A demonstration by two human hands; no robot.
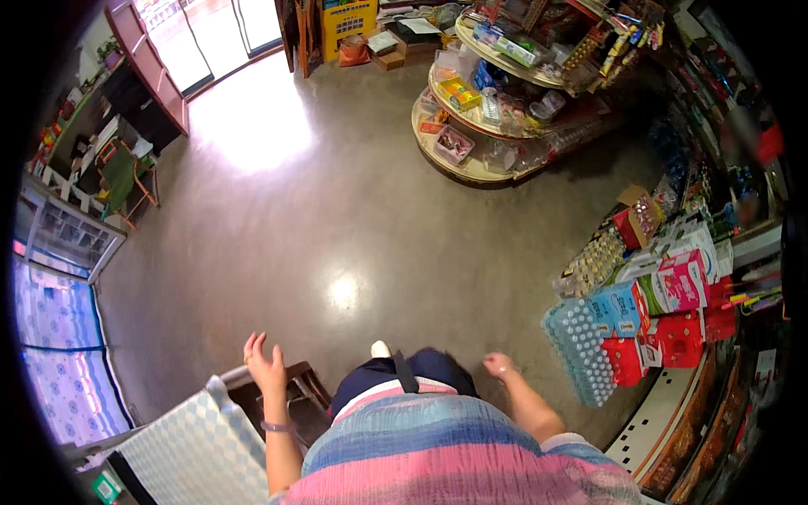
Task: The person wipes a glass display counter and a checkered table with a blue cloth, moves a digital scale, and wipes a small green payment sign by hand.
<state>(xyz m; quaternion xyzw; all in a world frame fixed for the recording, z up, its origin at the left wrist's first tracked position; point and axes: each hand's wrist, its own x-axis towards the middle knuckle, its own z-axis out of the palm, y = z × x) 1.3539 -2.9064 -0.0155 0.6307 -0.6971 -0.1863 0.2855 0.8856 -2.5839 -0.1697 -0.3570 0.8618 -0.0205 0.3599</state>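
My left hand (266,365) is raised with its fingers apart and holds nothing. Close beside it are the corner of a table under a checked cloth (189,442) and a dark wooden stool or chair (309,388). On the other side of my body, my right hand (499,364) hangs over the floor with its fingers curled in. Whether anything is inside that curl is too small to make out. A white shoe tip (380,349) shows in front of my dark trousers. Grey concrete floor (379,252) stretches out before me.
At the far right stands a tiered display shelf (467,170) with packets and tubs. Shrink-wrapped bottles (577,353) and boxed packs (682,281) are stacked at right. A folding chair (123,180) is at left, near an open door (151,63). Boxes (410,53) lie along the back.
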